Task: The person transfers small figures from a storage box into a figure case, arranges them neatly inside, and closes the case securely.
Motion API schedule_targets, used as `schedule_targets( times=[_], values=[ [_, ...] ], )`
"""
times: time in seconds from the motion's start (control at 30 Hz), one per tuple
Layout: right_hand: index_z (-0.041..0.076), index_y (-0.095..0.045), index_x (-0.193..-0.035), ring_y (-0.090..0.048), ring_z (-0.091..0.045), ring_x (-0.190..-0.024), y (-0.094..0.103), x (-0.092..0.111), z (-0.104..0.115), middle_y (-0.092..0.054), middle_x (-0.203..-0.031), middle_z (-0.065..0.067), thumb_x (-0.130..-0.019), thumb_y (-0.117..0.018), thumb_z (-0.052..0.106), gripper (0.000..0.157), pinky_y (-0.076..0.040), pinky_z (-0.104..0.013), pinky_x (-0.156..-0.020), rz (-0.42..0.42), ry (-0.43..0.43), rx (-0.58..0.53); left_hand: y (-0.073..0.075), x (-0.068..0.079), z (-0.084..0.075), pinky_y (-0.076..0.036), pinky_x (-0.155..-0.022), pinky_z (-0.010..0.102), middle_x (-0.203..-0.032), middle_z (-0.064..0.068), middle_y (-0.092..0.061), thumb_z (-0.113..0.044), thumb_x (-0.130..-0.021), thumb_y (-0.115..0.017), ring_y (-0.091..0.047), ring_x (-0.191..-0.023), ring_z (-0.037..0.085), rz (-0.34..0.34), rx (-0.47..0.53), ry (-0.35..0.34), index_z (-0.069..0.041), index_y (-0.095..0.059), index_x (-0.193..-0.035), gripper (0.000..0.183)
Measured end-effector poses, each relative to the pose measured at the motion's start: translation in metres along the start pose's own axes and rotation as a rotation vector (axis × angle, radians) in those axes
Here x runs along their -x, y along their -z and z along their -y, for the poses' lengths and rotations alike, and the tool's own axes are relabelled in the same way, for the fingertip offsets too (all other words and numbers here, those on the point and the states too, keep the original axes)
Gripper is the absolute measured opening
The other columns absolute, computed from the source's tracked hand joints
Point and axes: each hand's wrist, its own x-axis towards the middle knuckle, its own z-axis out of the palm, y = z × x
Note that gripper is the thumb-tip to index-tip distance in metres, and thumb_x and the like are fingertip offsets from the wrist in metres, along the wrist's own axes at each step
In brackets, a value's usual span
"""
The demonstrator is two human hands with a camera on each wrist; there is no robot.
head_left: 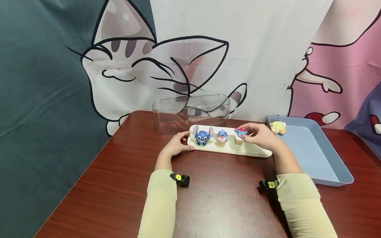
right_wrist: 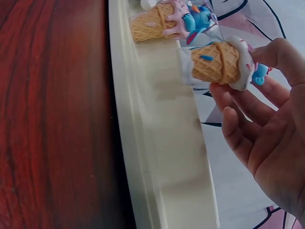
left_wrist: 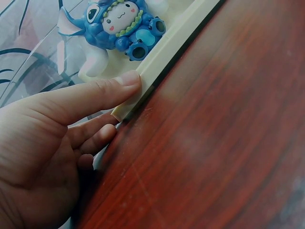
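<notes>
A long cream display base (head_left: 256,151) lies on the table, and my left hand (head_left: 174,145) grips its left end, thumb on the front rim and fingers round the side. Closest to that hand stands a blue big-eared figurine (head_left: 202,137), its pale face clear in the left wrist view. Beside it is a figurine in a waffle cone with pink icing (head_left: 222,138). My right hand (head_left: 262,135) pinches an ice-cream-cone figurine (right_wrist: 217,63) by its white and blue top; in the right wrist view its cone appears over the back of the base.
Behind the base stands a clear plastic cover (head_left: 190,115). At the right is a blue-grey tray (head_left: 312,148) with a yellow figurine (head_left: 278,127) in its far left corner. A cat-printed cloth (head_left: 190,66) hangs behind the brown table (head_left: 119,185).
</notes>
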Motion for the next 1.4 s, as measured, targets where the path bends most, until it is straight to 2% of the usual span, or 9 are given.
schedule_targets(
  times=[0.2, 0.5, 0.8, 0.97, 1.0, 1.1, 1.2, 1.23, 1.4],
  values=[
    [0.009, -0.065, -0.109, -0.057, -0.019, -0.084, -0.005, -0.002, -0.002, -0.066, -0.094, -0.006, -0.078, -0.068, 0.009, 0.032, -0.046, -0.030, -0.072, 0.049, -0.026, 0.064, -0.001, -0.001, -0.001, -0.036, -0.094, 0.037, -0.126, 0.010, -0.048, -0.024, -0.073, -0.079, -0.045, -0.108, 0.023, 0.005, 0.002, 0.023, -0.009, -0.044, -0.138, 0.075],
    [0.007, -0.066, -0.106, -0.059, -0.018, -0.079, -0.011, -0.005, -0.005, -0.066, -0.095, -0.007, -0.075, -0.069, 0.009, 0.030, -0.047, -0.030, -0.069, 0.065, -0.030, 0.132, -0.001, -0.002, 0.000, -0.037, -0.094, 0.037, -0.126, 0.010, -0.048, -0.021, -0.073, -0.079, -0.046, -0.107, 0.022, 0.003, -0.016, 0.036, -0.009, -0.044, -0.138, 0.075],
    [0.004, -0.067, -0.100, -0.060, -0.023, -0.082, -0.011, -0.004, -0.003, -0.058, -0.100, -0.009, -0.075, -0.070, 0.007, 0.025, -0.048, -0.034, -0.071, 0.024, 0.011, 0.160, -0.001, -0.003, 0.001, -0.037, -0.094, 0.036, -0.123, 0.009, -0.050, -0.021, -0.073, -0.080, -0.046, -0.108, 0.021, 0.007, -0.010, 0.041, -0.010, -0.044, -0.138, 0.075],
    [0.003, -0.067, -0.097, -0.057, -0.024, -0.082, -0.011, -0.004, -0.004, -0.060, -0.092, -0.007, -0.074, -0.073, 0.007, 0.024, -0.045, -0.039, -0.072, -0.017, 0.057, 0.190, -0.002, -0.004, 0.003, -0.036, -0.094, 0.037, -0.120, 0.010, -0.051, -0.026, -0.072, -0.080, -0.046, -0.107, 0.022, 0.005, 0.009, 0.031, -0.010, -0.045, -0.137, 0.076],
    [0.003, -0.068, -0.097, -0.056, -0.023, -0.083, -0.011, -0.004, -0.004, -0.061, -0.091, -0.007, -0.074, -0.073, 0.007, 0.025, -0.045, -0.039, -0.072, -0.028, 0.067, 0.202, -0.001, -0.003, 0.004, -0.038, -0.092, 0.035, -0.119, 0.009, -0.051, -0.029, -0.072, -0.080, -0.046, -0.105, 0.021, 0.001, 0.004, 0.010, -0.011, -0.046, -0.136, 0.076],
    [0.004, -0.068, -0.099, -0.054, -0.022, -0.083, -0.011, -0.004, -0.004, -0.061, -0.090, -0.005, -0.074, -0.073, 0.007, 0.026, -0.043, -0.036, -0.069, -0.048, 0.084, 0.217, -0.001, -0.003, 0.005, -0.038, -0.092, 0.035, -0.120, 0.008, -0.051, -0.032, -0.072, -0.080, -0.047, -0.105, 0.021, 0.003, 0.000, 0.003, -0.010, -0.046, -0.136, 0.076],
    [0.005, -0.069, -0.101, -0.054, -0.021, -0.083, -0.012, -0.005, -0.005, -0.061, -0.091, -0.005, -0.074, -0.073, 0.007, 0.027, -0.041, -0.033, -0.067, -0.056, 0.085, 0.220, -0.001, -0.003, 0.005, -0.037, -0.093, 0.036, -0.123, 0.008, -0.050, -0.029, -0.073, -0.080, -0.047, -0.107, 0.021, 0.007, 0.002, 0.009, -0.010, -0.045, -0.137, 0.075],
    [0.005, -0.068, -0.102, -0.054, -0.021, -0.083, -0.012, -0.005, -0.005, -0.061, -0.091, -0.005, -0.075, -0.073, 0.007, 0.027, -0.041, -0.032, -0.066, -0.057, 0.080, 0.219, -0.001, -0.004, 0.004, -0.036, -0.095, 0.037, -0.125, 0.008, -0.049, -0.026, -0.074, -0.079, -0.046, -0.109, 0.022, 0.010, 0.006, 0.031, -0.010, -0.044, -0.138, 0.075],
    [0.006, -0.066, -0.109, -0.055, -0.022, -0.084, -0.012, -0.004, -0.005, -0.061, -0.095, -0.006, -0.077, -0.072, 0.010, 0.033, -0.043, -0.034, -0.068, -0.045, 0.059, 0.208, -0.002, -0.004, 0.001, -0.037, -0.094, 0.036, -0.124, 0.009, -0.049, -0.021, -0.074, -0.079, -0.046, -0.108, 0.021, 0.003, -0.017, 0.048, -0.010, -0.043, -0.138, 0.074]
  ],
)
